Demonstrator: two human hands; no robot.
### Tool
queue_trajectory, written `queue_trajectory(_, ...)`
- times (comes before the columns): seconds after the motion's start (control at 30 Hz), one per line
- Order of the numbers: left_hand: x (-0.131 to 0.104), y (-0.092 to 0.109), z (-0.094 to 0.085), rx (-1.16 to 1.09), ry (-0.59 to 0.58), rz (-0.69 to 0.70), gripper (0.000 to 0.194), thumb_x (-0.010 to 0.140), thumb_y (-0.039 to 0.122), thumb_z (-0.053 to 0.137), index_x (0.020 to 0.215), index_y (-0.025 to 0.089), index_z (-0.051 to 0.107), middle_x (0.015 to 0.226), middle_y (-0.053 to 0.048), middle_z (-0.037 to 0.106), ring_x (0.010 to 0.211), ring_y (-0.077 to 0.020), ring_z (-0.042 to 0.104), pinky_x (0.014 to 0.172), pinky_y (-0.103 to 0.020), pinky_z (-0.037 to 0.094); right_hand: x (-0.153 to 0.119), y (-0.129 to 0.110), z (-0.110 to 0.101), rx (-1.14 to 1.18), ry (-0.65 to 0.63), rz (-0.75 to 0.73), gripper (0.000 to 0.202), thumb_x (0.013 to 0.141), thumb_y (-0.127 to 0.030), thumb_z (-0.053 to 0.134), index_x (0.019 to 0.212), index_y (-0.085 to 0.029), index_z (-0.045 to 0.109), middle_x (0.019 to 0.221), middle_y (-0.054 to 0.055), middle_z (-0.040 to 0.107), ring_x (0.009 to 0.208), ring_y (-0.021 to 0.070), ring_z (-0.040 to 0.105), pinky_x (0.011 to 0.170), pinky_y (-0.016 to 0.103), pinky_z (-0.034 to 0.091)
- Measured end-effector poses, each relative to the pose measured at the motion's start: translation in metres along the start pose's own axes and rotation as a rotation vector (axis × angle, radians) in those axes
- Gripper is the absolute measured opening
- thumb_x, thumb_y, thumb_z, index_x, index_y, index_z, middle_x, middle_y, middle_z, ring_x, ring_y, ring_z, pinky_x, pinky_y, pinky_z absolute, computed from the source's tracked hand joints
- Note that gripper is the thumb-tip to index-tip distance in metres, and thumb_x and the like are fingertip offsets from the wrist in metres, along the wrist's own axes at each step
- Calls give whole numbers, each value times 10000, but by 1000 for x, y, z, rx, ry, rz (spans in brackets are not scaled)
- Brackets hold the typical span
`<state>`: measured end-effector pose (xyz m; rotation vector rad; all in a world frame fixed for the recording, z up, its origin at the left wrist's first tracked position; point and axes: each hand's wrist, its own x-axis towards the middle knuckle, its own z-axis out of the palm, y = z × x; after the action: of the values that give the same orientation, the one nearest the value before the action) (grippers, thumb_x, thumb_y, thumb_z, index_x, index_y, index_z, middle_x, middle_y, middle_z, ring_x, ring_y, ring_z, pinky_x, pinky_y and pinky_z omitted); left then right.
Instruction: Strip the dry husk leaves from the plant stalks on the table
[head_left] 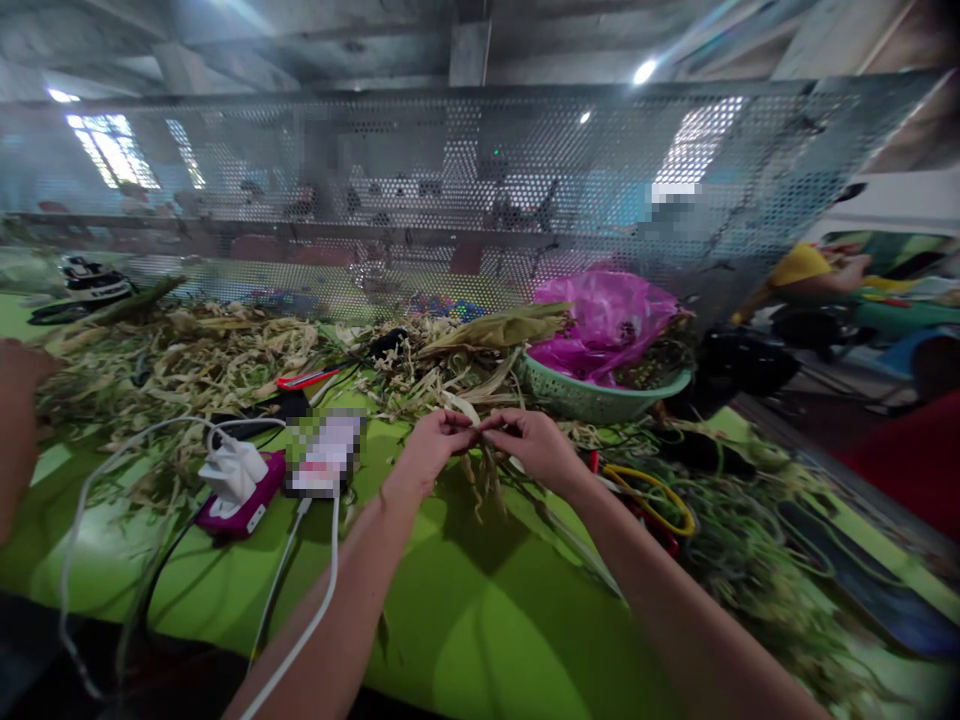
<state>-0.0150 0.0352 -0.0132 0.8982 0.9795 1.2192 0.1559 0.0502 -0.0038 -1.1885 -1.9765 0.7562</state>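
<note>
My left hand point(433, 447) and my right hand point(538, 448) meet over the green table point(457, 620), their fingertips almost touching. Both are closed in a pinch on a small bunch of dried leaf strips point(487, 485). Pale ends stick up above the fingers, and brownish ends hang down below them. Just beyond my hands lies a heap of dried plant strips point(442, 375) with a broad folded dry leaf point(502, 330) on top.
A green basket point(600, 398) holds a pink plastic bag point(600, 320). Left are a phone point(326, 455), charging cables and a purple power strip point(244, 510). A red cutter point(304, 380) lies behind; yellow-handled scissors point(667, 495) lie right. Another person's arm point(16, 430) enters left.
</note>
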Motion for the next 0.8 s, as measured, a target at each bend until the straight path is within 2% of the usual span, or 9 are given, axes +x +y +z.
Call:
queue_trajectory(0.27, 2, -1, 1, 192, 26, 129, 222, 610, 12, 694, 780, 120, 600, 675, -8, 645, 643, -102, 594, 671, -230, 443, 0, -1, 4, 55, 6, -16, 211, 787, -288, 595, 923, -181, 715, 803, 26, 715, 658, 148, 597, 614, 251, 444)
queue_trajectory(0.4, 5, -6, -1, 338, 18, 230, 220, 617, 29, 679, 793, 137, 604, 709, -10, 654, 659, -116, 604, 657, -230, 445, -1, -6, 4, -46, 26, -19, 168, 775, -253, 604, 872, -188, 725, 778, 19, 722, 705, 166, 627, 653, 254, 443)
queue_trajectory(0.57, 5, -7, -2, 478, 23, 282, 208, 630, 40, 663, 795, 148, 597, 732, -19, 665, 672, -126, 616, 671, -239, 459, -4, -14, 3, -194, 53, -60, 114, 769, -191, 600, 806, -203, 707, 809, 22, 728, 755, 180, 648, 682, 255, 442)
queue_trajectory(0.8, 5, -8, -2, 418, -11, 246, 250, 613, 6, 646, 813, 148, 600, 759, -27, 673, 697, -132, 630, 690, -251, 479, -7, -18, 3, -437, 77, -179, 73, 818, -174, 566, 806, -193, 636, 823, 34, 678, 757, 167, 614, 674, 247, 408)
